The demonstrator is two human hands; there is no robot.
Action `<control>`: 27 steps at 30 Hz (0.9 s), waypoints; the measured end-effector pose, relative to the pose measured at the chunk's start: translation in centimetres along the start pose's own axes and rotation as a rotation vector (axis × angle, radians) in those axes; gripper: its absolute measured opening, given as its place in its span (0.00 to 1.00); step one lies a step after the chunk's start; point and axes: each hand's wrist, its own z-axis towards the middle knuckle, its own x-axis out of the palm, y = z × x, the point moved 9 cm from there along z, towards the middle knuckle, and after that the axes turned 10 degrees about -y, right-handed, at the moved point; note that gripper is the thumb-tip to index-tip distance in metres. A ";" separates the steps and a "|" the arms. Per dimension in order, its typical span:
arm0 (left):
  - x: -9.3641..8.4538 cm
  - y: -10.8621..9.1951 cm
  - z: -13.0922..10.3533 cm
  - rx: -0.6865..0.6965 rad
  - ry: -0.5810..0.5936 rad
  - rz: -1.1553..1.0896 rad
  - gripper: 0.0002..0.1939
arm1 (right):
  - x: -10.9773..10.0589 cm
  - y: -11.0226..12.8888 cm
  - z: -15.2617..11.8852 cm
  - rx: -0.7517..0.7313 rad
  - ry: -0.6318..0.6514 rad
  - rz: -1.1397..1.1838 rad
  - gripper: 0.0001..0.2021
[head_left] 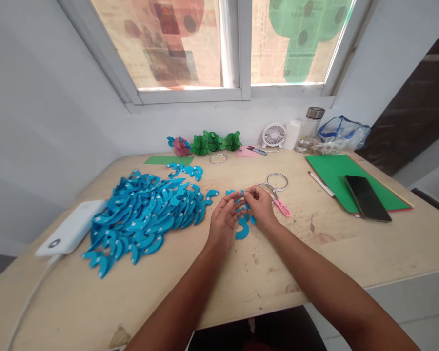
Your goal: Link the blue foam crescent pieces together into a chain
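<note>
My left hand (225,214) and my right hand (259,202) meet above the middle of the table, fingertips close together. The fingers of both are curled in, and a small bit of blue shows between them; its shape is mostly hidden. Under and just behind the hands lie a few curved blue paper pieces (243,229) with small white squares. A large heap of similar blue pieces (149,209) spreads to the left of my left hand. Beside my right hand are pink-handled scissors (282,207), partly covered by it, and a roll of tape (277,182).
A white power bank (71,228) with a cable lies at the left. Paper figures (215,141), another tape roll (218,159), a fan (274,135) and a bottle (310,129) line the back. At the right are green sheets (331,170), a marker (321,184) and a phone (368,197).
</note>
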 end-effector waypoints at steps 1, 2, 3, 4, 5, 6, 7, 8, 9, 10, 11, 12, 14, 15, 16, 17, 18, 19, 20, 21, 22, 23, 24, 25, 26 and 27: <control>0.0 0.0 0.0 0.002 -0.001 0.001 0.18 | 0.0 0.0 0.0 -0.002 -0.001 -0.001 0.07; 0.0 0.0 0.0 0.003 0.000 0.000 0.18 | 0.0 0.0 0.0 -0.003 -0.003 -0.001 0.07; 0.0 0.0 0.0 0.003 0.002 -0.001 0.18 | 0.0 0.0 0.0 -0.005 -0.006 0.001 0.08; 0.0 0.0 0.1 0.001 0.004 -0.002 0.18 | 0.0 0.1 -0.1 -0.007 -0.008 0.003 0.08; 0.0 0.1 0.1 -0.001 0.006 -0.004 0.18 | 0.0 0.1 -0.1 -0.008 -0.009 0.004 0.08; -0.1 0.1 0.1 -0.001 0.005 -0.005 0.18 | 0.0 0.1 -0.1 -0.009 -0.010 0.005 0.08; -0.1 0.1 0.2 -0.001 0.003 -0.005 0.18 | 0.0 0.1 -0.1 -0.008 -0.008 0.006 0.08; -0.2 0.2 0.2 0.001 0.000 -0.003 0.18 | 0.0 0.2 -0.1 -0.007 -0.006 0.009 0.07; -0.3 0.2 0.2 0.005 -0.004 0.001 0.18 | 0.0 0.2 -0.1 -0.007 -0.004 0.016 0.07; -0.3 0.2 0.3 0.010 -0.008 0.004 0.18 | 0.0 0.2 -0.2 -0.006 -0.002 0.025 0.07; -0.4 0.1 0.3 0.017 -0.012 0.009 0.19 | 0.0 0.3 -0.2 -0.006 0.000 0.033 0.07; -0.4 0.1 0.3 0.024 -0.015 0.016 0.19 | 0.0 0.3 -0.2 -0.006 0.001 0.039 0.07; -0.4 0.0 0.2 0.037 -0.020 0.029 0.18 | 0.1 0.3 -0.2 -0.003 0.001 0.041 0.07; -0.4 -0.1 0.2 0.043 -0.021 0.034 0.18 | 0.1 0.3 -0.2 0.001 0.001 0.040 0.07; -0.4 -0.1 0.2 0.049 -0.023 0.038 0.18 | 0.1 0.2 -0.3 0.006 -0.001 0.041 0.07; -0.4 -0.2 0.2 0.055 -0.024 0.040 0.17 | 0.1 0.2 -0.3 0.013 -0.003 0.044 0.07; -0.4 -0.3 0.2 0.060 -0.025 0.041 0.17 | 0.1 0.2 -0.3 0.020 -0.005 0.048 0.07; -0.4 -0.4 0.2 0.066 -0.026 0.040 0.17 | 0.1 0.2 -0.3 0.025 -0.010 0.052 0.07; -0.4 -0.5 0.2 0.071 -0.028 0.039 0.16 | 0.1 0.2 -0.3 0.030 -0.013 0.056 0.08; -0.4 -0.6 0.2 0.076 -0.028 0.036 0.16 | 0.1 0.1 -0.3 0.034 -0.011 0.061 0.08; -0.4 -0.7 0.2 0.079 -0.027 0.032 0.16 | 0.2 0.1 -0.4 0.039 -0.007 0.067 0.08; -0.4 -0.7 0.1 0.079 -0.024 0.028 0.15 | 0.3 0.0 -0.4 0.046 0.001 0.075 0.08; -0.3 -0.8 0.1 0.078 -0.023 0.022 0.15 | 0.4 -0.1 -0.4 0.058 0.012 0.085 0.08; -0.3 -0.8 0.1 0.077 -0.024 0.016 0.15 | 0.6 -0.2 -0.5 0.077 0.028 0.101 0.09; -0.4 -0.8 0.0 0.075 -0.028 0.006 0.15 | 0.8 -0.4 -0.6 0.100 0.044 0.121 0.09; -0.4 -0.8 0.0 0.070 -0.033 -0.004 0.15 | 1.0 -0.7 -0.7 0.128 0.061 0.145 0.10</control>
